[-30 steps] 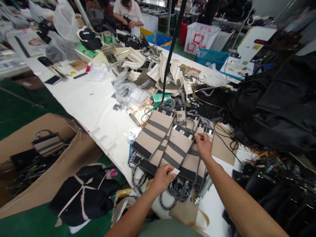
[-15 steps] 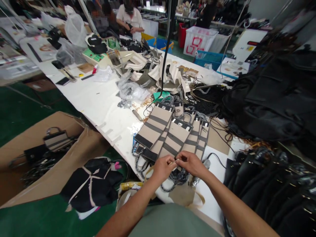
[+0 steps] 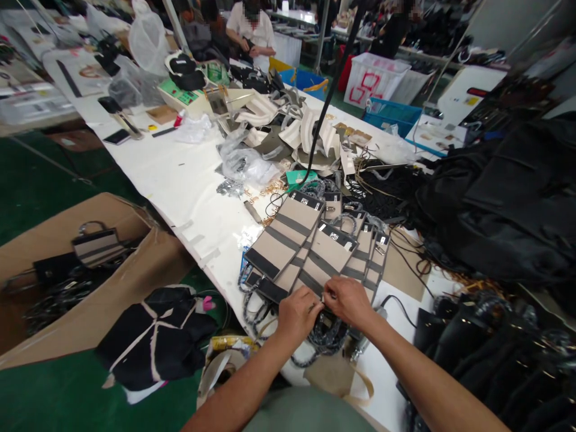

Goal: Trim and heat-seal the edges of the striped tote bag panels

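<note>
The left hand (image 3: 297,312) and right hand (image 3: 348,302) meet at the near edge of a fanned stack of tan bags (image 3: 315,252) with dark stripes. Their fingertips are pinched together on something small at the lower edge of the stack; what it is cannot be made out. The bags lie overlapping on the white table (image 3: 180,186), at 12 o'clock from the hands, their black label ends pointing away. Dark chain handles (image 3: 326,336) spill from under the stack at 6 o'clock, just below the hands.

At 9 o'clock, on the green floor, an open cardboard box (image 3: 103,300) holds one tan striped bag (image 3: 95,246) with a ring handle, plus dark pieces and chains heaped deeper inside. Beside the box, at 8 o'clock, lies a black fabric piece (image 3: 153,336) with pale seams.

At 3 o'clock a heap of black bags (image 3: 504,198) covers the right side of the table. At 12 o'clock, farther up, sit clear plastic bags (image 3: 245,165), cream straps (image 3: 310,129) and gold hardware (image 3: 270,189). A black cable (image 3: 333,90) hangs down to the table there.

At 1 o'clock, beyond the table, a white bin (image 3: 375,78) with red markings stands next to a blue crate (image 3: 391,111); their contents are not visible. Another person in a white shirt (image 3: 252,33) works at the far end.
</note>
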`<act>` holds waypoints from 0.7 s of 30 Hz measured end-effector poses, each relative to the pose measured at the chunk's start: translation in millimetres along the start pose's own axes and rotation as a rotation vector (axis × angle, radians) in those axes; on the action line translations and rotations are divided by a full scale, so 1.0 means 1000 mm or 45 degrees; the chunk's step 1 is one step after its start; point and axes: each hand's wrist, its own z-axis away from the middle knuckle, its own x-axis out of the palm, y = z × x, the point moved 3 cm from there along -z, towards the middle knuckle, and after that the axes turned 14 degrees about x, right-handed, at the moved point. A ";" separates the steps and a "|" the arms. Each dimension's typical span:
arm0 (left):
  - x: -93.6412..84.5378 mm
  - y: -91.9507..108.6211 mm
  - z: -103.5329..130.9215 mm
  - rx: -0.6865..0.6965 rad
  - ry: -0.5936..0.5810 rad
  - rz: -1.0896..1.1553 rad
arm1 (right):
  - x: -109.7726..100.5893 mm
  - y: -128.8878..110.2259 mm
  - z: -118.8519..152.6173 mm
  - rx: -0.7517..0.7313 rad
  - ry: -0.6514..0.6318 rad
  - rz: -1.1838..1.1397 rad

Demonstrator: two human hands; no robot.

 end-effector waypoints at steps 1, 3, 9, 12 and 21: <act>0.002 -0.001 -0.001 0.011 0.000 0.047 | -0.003 0.009 -0.012 0.078 0.037 -0.075; 0.010 -0.006 -0.002 -0.008 -0.011 0.191 | -0.013 0.028 -0.041 0.208 0.092 -0.198; 0.046 -0.050 -0.003 -0.499 0.112 0.758 | -0.040 0.058 -0.140 0.332 0.199 -0.296; 0.061 -0.071 -0.005 -0.598 0.120 0.818 | -0.034 0.060 -0.172 0.377 0.195 -0.262; 0.073 -0.085 -0.001 -0.718 0.094 0.892 | -0.006 0.059 -0.177 0.446 0.427 0.022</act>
